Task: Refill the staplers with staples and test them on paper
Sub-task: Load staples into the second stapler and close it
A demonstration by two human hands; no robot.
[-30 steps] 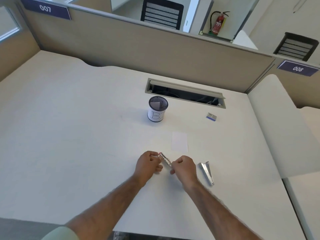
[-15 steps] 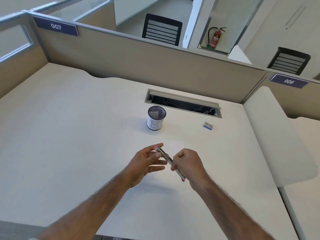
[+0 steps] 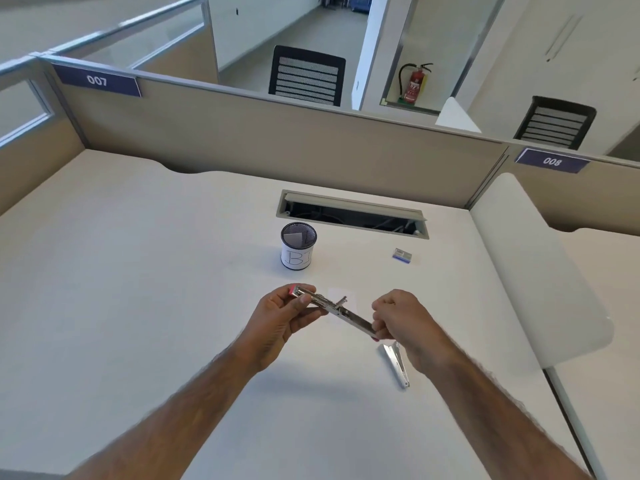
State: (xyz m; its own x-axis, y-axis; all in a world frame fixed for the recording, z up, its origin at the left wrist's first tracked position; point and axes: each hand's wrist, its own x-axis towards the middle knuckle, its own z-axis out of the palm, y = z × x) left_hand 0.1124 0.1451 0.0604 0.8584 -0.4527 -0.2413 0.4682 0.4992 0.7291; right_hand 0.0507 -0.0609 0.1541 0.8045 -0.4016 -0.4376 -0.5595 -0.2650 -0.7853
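Observation:
A small metal stapler (image 3: 337,310) with pink ends is held above the white desk, swung open into a long line. My left hand (image 3: 282,318) pinches its far left end. My right hand (image 3: 403,318) grips its near right end. A second silver stapler (image 3: 396,364) lies on the desk just below my right hand. A small staple box (image 3: 402,255) lies farther back on the right. A white slip of paper (image 3: 341,295) lies on the desk behind the held stapler, partly hidden.
A mesh pen cup (image 3: 298,245) with a white label stands behind my hands. A cable slot (image 3: 353,218) is cut into the desk near the beige partition (image 3: 277,140). A white divider panel (image 3: 540,271) bounds the desk on the right.
The stapler has been lifted off the desk and swung open wide between my hands, which have drawn apart. The camera has tilted up.

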